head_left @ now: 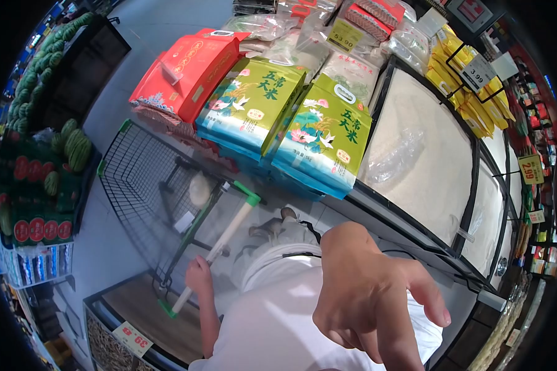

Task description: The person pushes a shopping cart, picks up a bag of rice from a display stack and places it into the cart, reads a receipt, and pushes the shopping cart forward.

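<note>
My left hand (199, 276) is closed around the pale push bar (232, 232) of a shopping cart (148, 179) with green corner pieces. Inside the cart's wire basket is a pale rounded item (199, 188) I cannot make out. Large and close to the camera, my right hand (371, 287) hangs from a bent wrist in front of my white shirt. Its thumb and index finger are stretched apart, the other fingers are curled, and I see nothing in it. Beyond it stand two green-and-blue rice bags (250, 102), (322, 133) with flowers and cranes.
Red rice bags (189, 74) stand beside the green ones. A black-framed bin of loose rice (421, 136) is at the right, below yellow packets (464, 80). Watermelons (74, 148) fill a stand at the left. A bin with a price card (132, 339) is at lower left.
</note>
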Motion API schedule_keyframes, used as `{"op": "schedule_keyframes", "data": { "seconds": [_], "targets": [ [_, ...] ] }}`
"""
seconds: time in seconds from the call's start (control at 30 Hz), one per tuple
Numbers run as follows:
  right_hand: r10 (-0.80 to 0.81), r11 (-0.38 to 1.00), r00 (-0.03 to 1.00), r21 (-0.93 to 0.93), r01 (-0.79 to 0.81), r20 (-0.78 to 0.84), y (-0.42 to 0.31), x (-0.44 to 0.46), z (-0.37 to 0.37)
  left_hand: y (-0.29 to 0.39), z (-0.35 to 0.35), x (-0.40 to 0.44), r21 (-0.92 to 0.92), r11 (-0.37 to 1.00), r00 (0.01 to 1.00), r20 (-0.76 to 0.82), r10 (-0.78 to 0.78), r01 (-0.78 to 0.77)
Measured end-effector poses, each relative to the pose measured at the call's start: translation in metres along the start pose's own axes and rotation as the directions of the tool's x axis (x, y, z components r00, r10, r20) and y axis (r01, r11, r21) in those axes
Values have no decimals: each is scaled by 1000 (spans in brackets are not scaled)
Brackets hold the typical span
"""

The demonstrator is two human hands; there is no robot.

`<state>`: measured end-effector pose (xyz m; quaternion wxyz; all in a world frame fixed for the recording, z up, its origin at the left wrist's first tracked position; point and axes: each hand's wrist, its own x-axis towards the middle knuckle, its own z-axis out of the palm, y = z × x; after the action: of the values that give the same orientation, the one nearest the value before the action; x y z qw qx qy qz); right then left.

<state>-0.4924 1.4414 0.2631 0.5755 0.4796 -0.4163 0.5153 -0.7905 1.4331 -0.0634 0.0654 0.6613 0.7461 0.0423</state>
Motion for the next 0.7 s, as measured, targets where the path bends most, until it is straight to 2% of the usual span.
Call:
{"op": "schedule_keyframes", "data": {
  "seconds": [0.07,0.1,0.17,0.23,0.5,0.6,0.67,0.7],
  "targets": [
    [16,1000,999,2,-15,-51,0,1,2,0,0,0,-8,1000,1000,-1,-3,3],
    [166,982,982,102,-157,-93,-13,-4,10,0,0,0,-13,1000,1000,0,-3,3],
    [365,917,927,201,-343,-85,-26,-3,11,2,-3,0,-16,1000,1000,1,0,0],
    [461,873,887,187,-450,-18,-34,6,2,2,-3,0,-16,1000,1000,4,-1,1],
    [456,874,889,171,-455,37,-33,5,3,1,-2,-1,0,1000,1000,-17,12,-12],
    [438,889,894,99,-446,92,-32,8,-1,1,-2,-1,-1,1000,1000,-21,19,-19],
    [296,954,954,66,-292,-50,-20,10,8,0,-2,-1,-6,1000,1000,-20,13,-13],
    [145,989,966,38,-140,-216,-1,9,28,0,-1,-1,-8,1000,1000,-18,11,-12]
  ]
}}
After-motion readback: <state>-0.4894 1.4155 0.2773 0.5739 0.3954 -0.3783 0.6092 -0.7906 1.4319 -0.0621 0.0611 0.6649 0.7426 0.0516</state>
